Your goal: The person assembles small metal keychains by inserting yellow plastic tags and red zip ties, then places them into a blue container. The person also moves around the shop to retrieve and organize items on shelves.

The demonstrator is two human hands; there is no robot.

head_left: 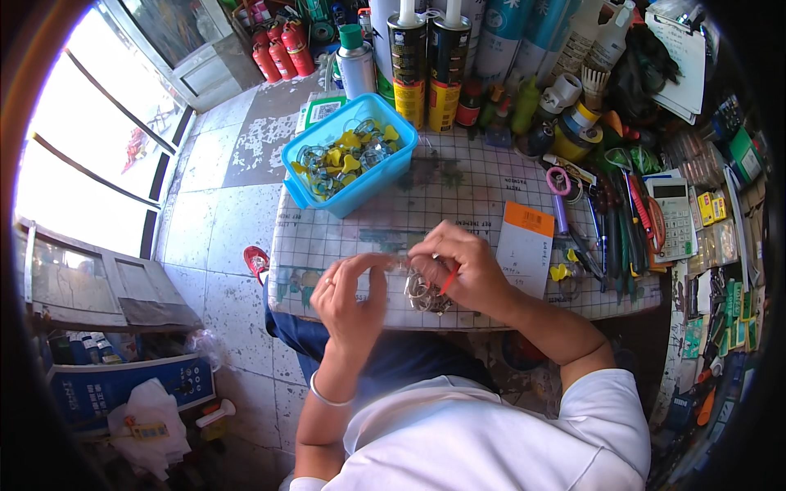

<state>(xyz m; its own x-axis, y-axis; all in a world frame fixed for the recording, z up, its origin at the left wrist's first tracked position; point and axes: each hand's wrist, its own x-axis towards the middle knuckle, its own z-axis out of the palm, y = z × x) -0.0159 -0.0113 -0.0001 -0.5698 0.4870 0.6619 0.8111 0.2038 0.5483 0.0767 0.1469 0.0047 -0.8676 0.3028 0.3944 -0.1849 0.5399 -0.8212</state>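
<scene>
My right hand point(463, 266) is closed over a bunch of silvery metal loops point(422, 293) at the table's near edge. They look like hose clamps, partly hidden by the fingers. A thin red strip point(449, 279) sticks out below that hand. My left hand point(352, 295) is bent beside it, thumb and fingertips brought together near the right fingers. Whatever the left fingertips pinch is too small to make out. Beyond both hands, a light-blue plastic tub point(368, 196) holds many metal hose clamps point(348, 155) with yellow butterfly-shaped keys.
Right of my hands lie an orange-and-white card point(524, 250), loose yellow-keyed clamps point(562, 270) and purple-handled scissors point(560, 204). Pliers and other tools point(618, 221) and a calculator point(673, 217) crowd the right side. Sealant cartridges point(449, 74) and a spray can point(355, 65) stand behind the tub.
</scene>
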